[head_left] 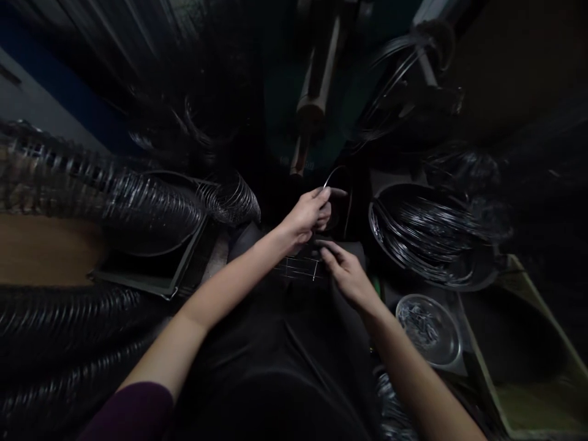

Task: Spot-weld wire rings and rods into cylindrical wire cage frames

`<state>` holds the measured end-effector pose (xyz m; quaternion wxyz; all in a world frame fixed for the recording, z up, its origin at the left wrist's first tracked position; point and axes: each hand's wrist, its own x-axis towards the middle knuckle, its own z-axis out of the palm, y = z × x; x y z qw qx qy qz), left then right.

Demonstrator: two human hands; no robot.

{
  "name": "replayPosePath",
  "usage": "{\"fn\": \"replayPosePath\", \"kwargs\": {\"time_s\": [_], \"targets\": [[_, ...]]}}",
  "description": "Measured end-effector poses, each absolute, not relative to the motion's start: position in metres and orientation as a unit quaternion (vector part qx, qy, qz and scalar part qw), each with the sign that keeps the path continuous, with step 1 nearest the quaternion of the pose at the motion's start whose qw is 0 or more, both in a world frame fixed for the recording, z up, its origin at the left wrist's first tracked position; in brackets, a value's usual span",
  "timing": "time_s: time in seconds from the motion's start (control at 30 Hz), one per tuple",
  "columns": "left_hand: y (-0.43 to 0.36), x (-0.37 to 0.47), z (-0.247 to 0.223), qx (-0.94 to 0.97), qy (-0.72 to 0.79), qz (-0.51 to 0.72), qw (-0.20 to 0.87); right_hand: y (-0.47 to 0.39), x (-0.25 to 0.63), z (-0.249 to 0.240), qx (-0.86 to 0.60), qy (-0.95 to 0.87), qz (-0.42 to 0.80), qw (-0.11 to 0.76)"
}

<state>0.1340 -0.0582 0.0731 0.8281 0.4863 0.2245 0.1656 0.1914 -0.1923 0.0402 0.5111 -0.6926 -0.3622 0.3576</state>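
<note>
My left hand (311,215) is closed on a thin curved wire (337,168), which arcs up and to the right from its fingers. Its index finger points out to the right. Just below and to the right, my right hand (340,264) has its thumb and fingers pinched together near a small dark piece; what it holds is too dark to make out. A thin wire grid (301,267) lies beneath the hands, over the dark cloth on my lap. Above the hands stands a machine with a metal rod (301,153) pointing down.
Coiled wire rings (147,199) lie at the left beside a dark open box (172,282). At the right are a basin of wire hoops (427,233), a round dish of small metal pieces (420,324) and a wooden-edged tray (487,373).
</note>
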Motion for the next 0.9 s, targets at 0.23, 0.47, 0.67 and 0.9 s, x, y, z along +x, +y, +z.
{"fn": "replayPosePath", "kwargs": {"time_s": [0.23,0.47,0.67,0.9], "targets": [[-0.032,0.125,0.041,0.505,0.25,0.173,0.808,-0.166,0.19,0.024,-0.688,-0.387,0.401,0.465],[-0.044,0.021,-0.015,0.847,0.238,0.147,0.451,-0.137,0.213,0.031,-0.651,-0.309,0.447,0.53],[-0.066,0.017,-0.048,0.912,0.231,0.138,0.309,-0.117,0.211,0.02,-0.685,-0.227,0.49,0.489],[-0.038,0.04,-0.014,0.912,0.21,0.174,0.305,-0.09,0.227,0.023,-0.636,-0.234,0.518,0.521]]}}
